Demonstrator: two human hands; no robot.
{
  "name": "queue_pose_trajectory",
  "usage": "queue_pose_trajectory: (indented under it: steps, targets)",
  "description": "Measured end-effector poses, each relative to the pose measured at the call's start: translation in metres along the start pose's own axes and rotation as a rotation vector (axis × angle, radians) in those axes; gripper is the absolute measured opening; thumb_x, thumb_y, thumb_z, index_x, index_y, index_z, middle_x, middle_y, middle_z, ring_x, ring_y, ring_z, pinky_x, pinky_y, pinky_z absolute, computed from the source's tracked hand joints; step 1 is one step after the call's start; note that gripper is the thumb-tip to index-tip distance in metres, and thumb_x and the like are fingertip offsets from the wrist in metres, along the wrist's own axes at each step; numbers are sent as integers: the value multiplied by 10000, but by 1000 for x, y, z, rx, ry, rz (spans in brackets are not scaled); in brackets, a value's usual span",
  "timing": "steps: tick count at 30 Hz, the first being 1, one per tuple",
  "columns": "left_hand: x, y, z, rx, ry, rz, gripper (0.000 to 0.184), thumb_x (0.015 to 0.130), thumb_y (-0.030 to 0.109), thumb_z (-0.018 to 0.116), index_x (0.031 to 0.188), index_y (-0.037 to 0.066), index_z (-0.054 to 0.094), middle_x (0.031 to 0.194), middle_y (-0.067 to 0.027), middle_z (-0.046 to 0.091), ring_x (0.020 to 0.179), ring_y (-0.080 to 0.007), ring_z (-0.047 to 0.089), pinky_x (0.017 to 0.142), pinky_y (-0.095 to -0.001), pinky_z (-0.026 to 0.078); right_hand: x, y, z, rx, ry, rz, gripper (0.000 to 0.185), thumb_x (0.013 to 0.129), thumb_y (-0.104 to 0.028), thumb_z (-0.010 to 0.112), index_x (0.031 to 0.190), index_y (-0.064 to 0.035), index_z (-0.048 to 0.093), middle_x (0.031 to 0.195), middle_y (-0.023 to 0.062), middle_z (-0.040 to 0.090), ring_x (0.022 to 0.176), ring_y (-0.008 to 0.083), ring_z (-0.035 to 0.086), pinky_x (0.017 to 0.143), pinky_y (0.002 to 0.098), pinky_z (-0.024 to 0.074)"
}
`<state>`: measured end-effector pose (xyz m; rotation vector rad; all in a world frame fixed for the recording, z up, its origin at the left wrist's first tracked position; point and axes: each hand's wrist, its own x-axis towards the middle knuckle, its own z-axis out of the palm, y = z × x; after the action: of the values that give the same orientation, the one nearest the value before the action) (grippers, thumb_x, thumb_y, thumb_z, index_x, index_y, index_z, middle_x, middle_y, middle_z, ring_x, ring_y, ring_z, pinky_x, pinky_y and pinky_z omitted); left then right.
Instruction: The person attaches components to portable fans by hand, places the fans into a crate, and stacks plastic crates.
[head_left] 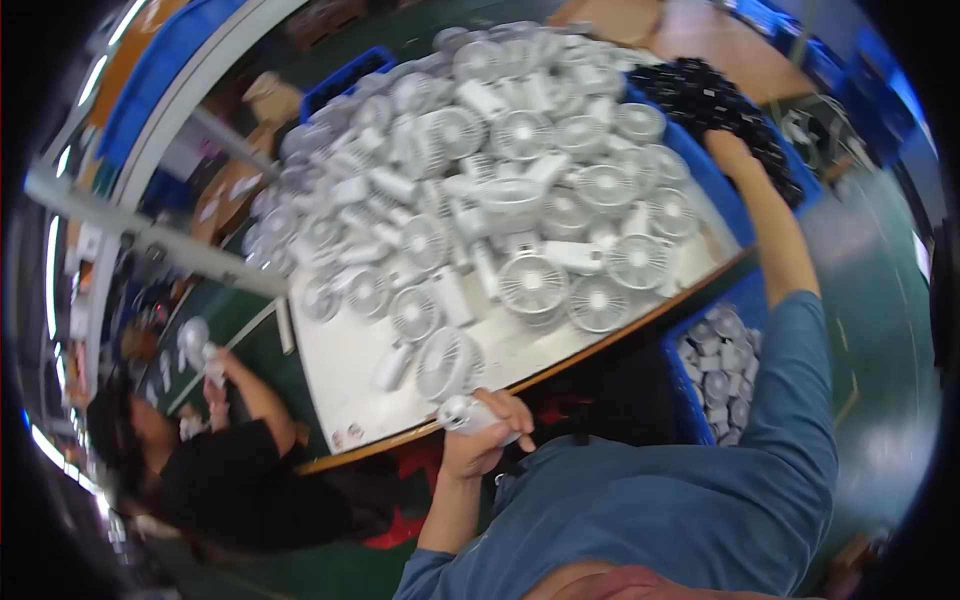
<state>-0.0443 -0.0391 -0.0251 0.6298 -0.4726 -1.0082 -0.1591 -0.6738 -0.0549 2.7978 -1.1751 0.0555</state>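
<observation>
My left hand (pixel 480 440) is closed around the white handle of a handheld fan (pixel 465 413) at the table's front edge. A round, caged fan head (pixel 447 364) is just beyond the handle; I cannot tell whether the two are joined. My right arm stretches out to the far right, where my right hand (pixel 730 152) is at a blue bin (pixel 716 190) of small black parts (pixel 702 98). Its fingertips are hidden among the parts, so their grip does not show. A big heap of white handheld fans (pixel 525 135) covers most of the white table (pixel 335 385).
Below the table's right side, a blue crate (pixel 690 405) holds more white fan pieces (pixel 718 365). At the left, a co-worker in a black top (pixel 235 480) holds a white fan (pixel 196 345). A metal frame post (pixel 160 240) runs beside the table's left edge.
</observation>
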Motion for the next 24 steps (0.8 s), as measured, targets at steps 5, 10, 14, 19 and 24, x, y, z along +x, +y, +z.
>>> queue_pose_trajectory:
  steps: [5, 10, 14, 19, 24]
  targets:
    - [-6, 12, -8, 87, 98, -24, 177, 858, 48, 682, 985, -3, 569, 828, -149, 559, 836, -293, 596, 532, -367, 605, 3, 6, 5, 112, 71, 33, 161, 860, -90, 533, 914, 2, 654, 974, 264, 678, 975, 430, 657, 847, 495, 524]
    - [-13, 15, -15, 191, 181, -27, 180, 847, 4, 670, 995, -23, 571, 835, -144, 591, 798, -248, 630, 532, -334, 598, 9, 16, -13, 514, 191, 116, 126, 739, -101, 629, 832, -21, 659, 855, 209, 682, 871, 367, 679, 792, 428, 520]
    - [-14, 10, -11, 234, 243, -15, 186, 839, 5, 674, 991, -25, 573, 831, -144, 596, 776, -242, 638, 518, -331, 592, 0, 7, -20, 411, 174, 92, 184, 712, -103, 675, 878, -22, 676, 889, 202, 693, 903, 327, 689, 824, 394, 527]
    - [-15, 3, -10, 293, 322, -20, 194, 837, 20, 670, 995, -21, 565, 800, -152, 589, 745, -263, 631, 486, -336, 579, 8, 11, -15, 593, 224, 136, 186, 716, -124, 683, 879, -35, 696, 868, 194, 697, 871, 296, 698, 805, 395, 531]
    - [-12, 1, -5, 286, 303, -20, 194, 842, 11, 670, 999, -25, 562, 812, -155, 598, 745, -250, 635, 495, -335, 580, 0, 14, -18, 502, 295, -38, 219, 733, -230, 628, 755, -24, 697, 622, 97, 635, 568, 197, 606, 577, 362, 494]
